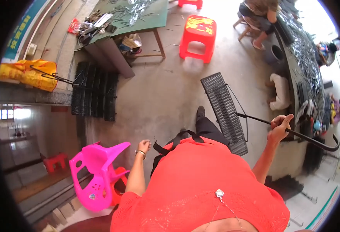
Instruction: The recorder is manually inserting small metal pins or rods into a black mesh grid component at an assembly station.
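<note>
My right hand is closed around the black hooked rod of a hanging mesh rack. The rack's long, narrow perforated panel is tilted beside my right leg, over the floor. The rod's curved end points away to the right. My left hand, with a bracelet at the wrist, hangs at my left side. Its fingers are curled in, and nothing shows in them. Closest to that hand is a bright pink plastic chair.
A red plastic stool stands ahead, near a green-topped table strewn with thin metal pieces. Black racks lean at the left wall. Along the right runs a long table heaped with metal pieces, with people seated by it and a dark bucket.
</note>
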Action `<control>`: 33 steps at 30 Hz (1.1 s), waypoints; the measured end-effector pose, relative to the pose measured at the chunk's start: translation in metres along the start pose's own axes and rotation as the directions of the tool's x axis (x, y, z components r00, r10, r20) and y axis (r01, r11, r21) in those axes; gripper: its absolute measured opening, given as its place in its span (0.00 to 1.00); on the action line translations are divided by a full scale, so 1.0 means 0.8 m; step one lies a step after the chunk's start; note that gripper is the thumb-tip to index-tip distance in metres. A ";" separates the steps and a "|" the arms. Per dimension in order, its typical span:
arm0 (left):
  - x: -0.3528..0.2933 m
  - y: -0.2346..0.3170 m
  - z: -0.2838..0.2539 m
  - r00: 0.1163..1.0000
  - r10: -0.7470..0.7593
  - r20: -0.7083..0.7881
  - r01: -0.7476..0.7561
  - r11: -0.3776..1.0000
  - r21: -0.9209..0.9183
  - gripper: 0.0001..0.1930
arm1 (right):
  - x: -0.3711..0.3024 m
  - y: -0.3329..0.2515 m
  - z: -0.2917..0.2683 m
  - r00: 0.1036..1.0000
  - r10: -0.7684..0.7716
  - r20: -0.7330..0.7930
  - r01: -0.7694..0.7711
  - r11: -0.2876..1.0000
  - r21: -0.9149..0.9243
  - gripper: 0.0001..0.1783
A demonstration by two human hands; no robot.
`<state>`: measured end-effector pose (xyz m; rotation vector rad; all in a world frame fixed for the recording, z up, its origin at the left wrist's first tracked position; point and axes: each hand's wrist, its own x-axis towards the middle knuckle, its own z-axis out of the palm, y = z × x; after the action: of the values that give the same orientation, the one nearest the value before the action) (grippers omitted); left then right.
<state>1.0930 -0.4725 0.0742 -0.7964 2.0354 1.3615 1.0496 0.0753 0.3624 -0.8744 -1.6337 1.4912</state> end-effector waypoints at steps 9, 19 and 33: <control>-0.044 -0.035 0.066 0.924 -0.375 -0.071 0.336 0.887 -0.317 0.11 | 0.100 -0.015 0.208 0.948 0.020 0.318 -0.027 1.000 0.016 0.34; 0.070 0.059 0.068 0.952 -0.206 -0.226 0.119 0.930 -0.348 0.12 | 0.143 -0.072 0.429 0.840 -0.130 0.527 0.073 0.989 0.128 0.32; 0.342 0.477 -0.030 0.987 0.049 -0.155 -0.107 0.913 -0.393 0.42 | 0.141 -0.190 0.682 0.479 -0.293 0.827 -0.153 0.900 0.408 0.33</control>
<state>0.6271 -0.4233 0.1143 -1.0197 1.9337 1.8523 0.5184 -0.1064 0.4981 0.3598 -1.8082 2.3303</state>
